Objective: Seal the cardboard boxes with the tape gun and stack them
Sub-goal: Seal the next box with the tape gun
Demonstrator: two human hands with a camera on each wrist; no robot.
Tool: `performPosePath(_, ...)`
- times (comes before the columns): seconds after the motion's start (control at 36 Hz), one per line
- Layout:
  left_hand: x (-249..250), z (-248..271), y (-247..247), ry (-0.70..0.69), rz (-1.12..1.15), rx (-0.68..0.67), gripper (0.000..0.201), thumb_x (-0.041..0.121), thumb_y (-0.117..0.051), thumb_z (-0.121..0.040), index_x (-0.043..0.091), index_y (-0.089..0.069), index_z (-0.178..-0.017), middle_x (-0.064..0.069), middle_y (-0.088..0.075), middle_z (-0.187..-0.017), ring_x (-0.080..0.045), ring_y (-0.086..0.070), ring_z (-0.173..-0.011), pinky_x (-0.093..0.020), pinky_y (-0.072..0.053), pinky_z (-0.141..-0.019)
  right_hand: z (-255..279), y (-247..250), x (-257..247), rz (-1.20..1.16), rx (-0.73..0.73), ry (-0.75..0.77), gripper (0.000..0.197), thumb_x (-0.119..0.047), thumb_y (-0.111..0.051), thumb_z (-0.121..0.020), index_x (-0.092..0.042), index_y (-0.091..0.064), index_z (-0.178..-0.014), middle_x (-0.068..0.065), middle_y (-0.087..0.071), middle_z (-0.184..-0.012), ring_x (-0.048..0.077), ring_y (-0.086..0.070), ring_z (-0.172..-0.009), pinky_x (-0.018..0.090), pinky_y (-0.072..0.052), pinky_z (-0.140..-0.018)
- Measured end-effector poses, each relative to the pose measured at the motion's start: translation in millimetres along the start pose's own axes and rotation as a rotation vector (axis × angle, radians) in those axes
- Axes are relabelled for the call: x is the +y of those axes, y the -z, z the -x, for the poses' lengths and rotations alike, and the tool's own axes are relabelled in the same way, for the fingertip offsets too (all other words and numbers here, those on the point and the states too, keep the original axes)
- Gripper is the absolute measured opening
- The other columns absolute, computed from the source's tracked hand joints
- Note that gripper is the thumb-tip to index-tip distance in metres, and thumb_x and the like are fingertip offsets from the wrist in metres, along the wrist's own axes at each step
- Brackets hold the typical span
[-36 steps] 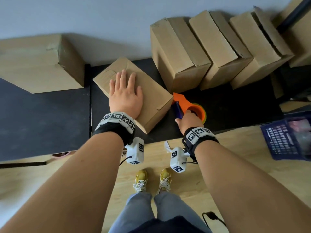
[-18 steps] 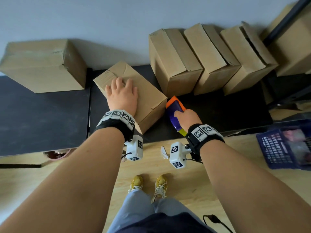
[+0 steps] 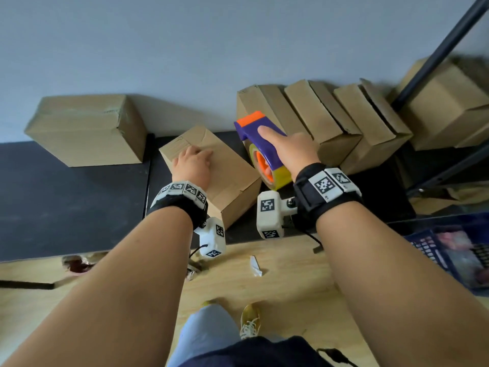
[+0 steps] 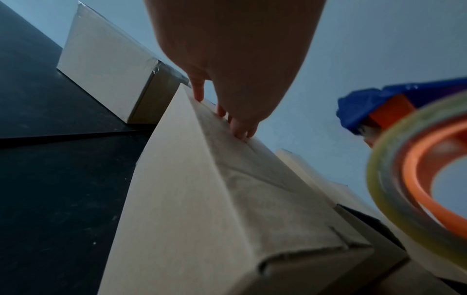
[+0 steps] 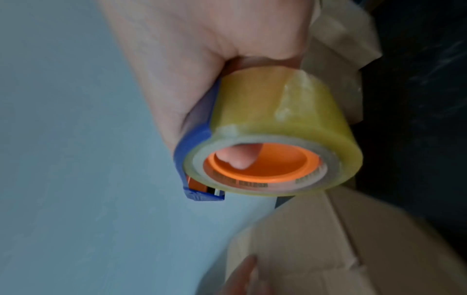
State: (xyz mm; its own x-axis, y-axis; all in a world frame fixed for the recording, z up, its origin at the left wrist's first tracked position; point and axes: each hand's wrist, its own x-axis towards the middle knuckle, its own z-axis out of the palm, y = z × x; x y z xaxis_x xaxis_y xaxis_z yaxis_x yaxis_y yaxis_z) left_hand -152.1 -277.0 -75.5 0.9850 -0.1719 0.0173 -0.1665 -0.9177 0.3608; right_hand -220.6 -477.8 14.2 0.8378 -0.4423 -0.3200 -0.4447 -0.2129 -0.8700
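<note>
Head: left hand [image 3: 192, 165] presses box [image 3: 227, 178] on black table [image 3: 66, 197], fingers curled at far edge. Right hand [image 3: 292, 149] grips tape gun [image 3: 260, 144], raised beside box, not touching. No fresh tape visible on top seam. Sealed-looking box [image 3: 87, 128] far left; row [image 3: 317, 120] leaning at wall, unstacked.

Left wrist: fingertips [image 4: 240, 131] on box top.

Right wrist: fingers wrapped round gun, roll [image 5: 278, 139] above box.

Judged: early; sealing, stacking mostly left.

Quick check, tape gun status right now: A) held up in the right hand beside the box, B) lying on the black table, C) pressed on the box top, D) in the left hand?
A: the right hand grips the tape gun in the air beside the box, while the left hand rests on the box top.
</note>
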Motion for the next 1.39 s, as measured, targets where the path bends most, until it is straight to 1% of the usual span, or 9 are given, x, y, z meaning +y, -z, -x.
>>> performPosePath(0.08, -3.6, -4.4, 2.1, -0.016, 0.025, 0.003, 0.039, 0.017, -0.05, -0.095, 0.025, -0.056, -0.133, -0.004, -0.048, -0.136, -0.027, -0.039, -0.128, -0.038, -0.029, -0.109, 3.9, -23.9, -16.2, -0.034, -0.041, 0.004, 0.076, -0.066, -0.076, -0.061, 0.005, -0.072, -0.09, 0.02, -0.075, -0.085, 0.039, -0.072, -0.08, 0.058, -0.058, -0.079)
performPosePath(0.19, -12.7, -14.5, 7.2, -0.065, 0.056, 0.004, 0.033, 0.013, -0.054, -0.091, 0.02, -0.065, -0.121, -0.007, -0.054, -0.125, -0.03, -0.043, -0.122, -0.039, -0.036, -0.102, -0.5, -48.8, -22.8, -0.074, -0.087, -0.038, 0.06, -0.052, -0.079, -0.073, 0.004, -0.073, -0.091, 0.021, -0.075, -0.085, 0.033, -0.071, -0.064, 0.045, -0.061, -0.062)
performPosePath(0.31, -25.5, -25.5, 16.7, -0.079, 0.029, 0.022, 0.027, 0.02, -0.06, -0.089, 0.02, -0.068, -0.115, -0.007, -0.055, -0.123, -0.029, -0.044, -0.12, -0.037, -0.037, -0.099, -8.0, -61.3, -15.7, 0.028, -0.058, -0.057, 0.059, -0.057, -0.076, -0.075, -0.003, -0.071, -0.097, 0.013, -0.074, -0.095, 0.029, -0.07, -0.089, 0.042, -0.057, -0.084)
performPosePath(0.42, -43.0, -42.1, 29.7, -0.028, 0.028, -0.014, 0.03, 0.033, -0.061, -0.086, 0.024, -0.069, -0.113, -0.004, -0.055, -0.122, -0.029, -0.042, -0.121, -0.036, -0.036, -0.097, -15.9, -63.8, -16.2, 0.08, -0.057, -0.079, 0.05, -0.051, -0.075, -0.08, -0.006, -0.07, -0.1, 0.007, -0.072, -0.092, 0.021, -0.068, -0.08, 0.025, -0.05, -0.062)
performPosePath(0.5, -50.5, -57.5, 37.9, -0.016, 0.088, -0.092, 0.029, 0.034, -0.062, -0.083, 0.025, -0.071, -0.109, -0.006, -0.054, -0.114, -0.029, -0.047, -0.115, -0.031, -0.037, -0.096, -18.0, -69.2, -23.8, 0.05, -0.066, -0.08, 0.049, -0.049, -0.078, -0.078, -0.005, -0.071, -0.098, 0.009, -0.074, -0.091, 0.022, -0.071, -0.08, 0.031, -0.057, -0.072)
performPosePath(0.72, -65.2, -78.9, 53.5, 0.067, 0.396, -0.237, 0.013, 0.009, -0.062, -0.081, 0.018, -0.07, -0.077, -0.006, -0.063, -0.071, -0.019, -0.054, -0.066, -0.024, -0.041, -0.062, -17.8, -95.2, -40.8, 0.11, -0.124, -0.067, 0.047, -0.051, -0.075, -0.081, -0.007, -0.071, -0.094, 0.002, -0.07, -0.077, 0.011, -0.064, -0.061, 0.018, -0.043, -0.045)
performPosePath(0.92, -71.0, -90.4, 73.2, 0.358, 0.953, -0.457, 0.041, 0.022, -0.042, -0.104, 0.003, -0.057, -0.07, -0.008, -0.058, -0.057, -0.009, -0.052, -0.035, -0.019, -0.047, -0.042, -20.4, -105.2, -39.9, 0.25, -0.158, -0.023, 0.049, -0.056, -0.072, -0.082, -0.007, -0.069, -0.082, 0.003, -0.065, -0.072, 0.015, -0.057, -0.062, 0.027, -0.037, -0.055)
performPosePath(1.08, -69.7, -90.2, 80.4, 0.356, 0.91, -0.674, 0.046, 0.041, -0.045, -0.1, 0.002, -0.06, -0.081, -0.009, -0.065, -0.062, -0.013, -0.058, -0.042, -0.019, -0.047, -0.043, -19.1, -104.0, -38.3, 0.234, -0.183, -0.026, 0.062, -0.058, -0.073, -0.079, 0.002, -0.074, -0.094, 0.008, -0.068, -0.075, 0.022, -0.059, -0.066, 0.032, -0.042, -0.066)
performPosePath(1.39, -69.0, -91.2, 77.9, 0.292, 0.899, -0.617, 0.028, 0.034, -0.065, -0.09, 0.01, -0.064, -0.077, -0.003, -0.063, -0.065, -0.006, -0.055, -0.051, -0.015, -0.046, -0.049, -12.7, -98.0, -38.4, 0.192, -0.228, -0.029, 0.06, -0.056, -0.074, -0.08, 0.001, -0.074, -0.098, 0.01, -0.071, -0.075, 0.023, -0.063, -0.066, 0.035, -0.047, -0.07)
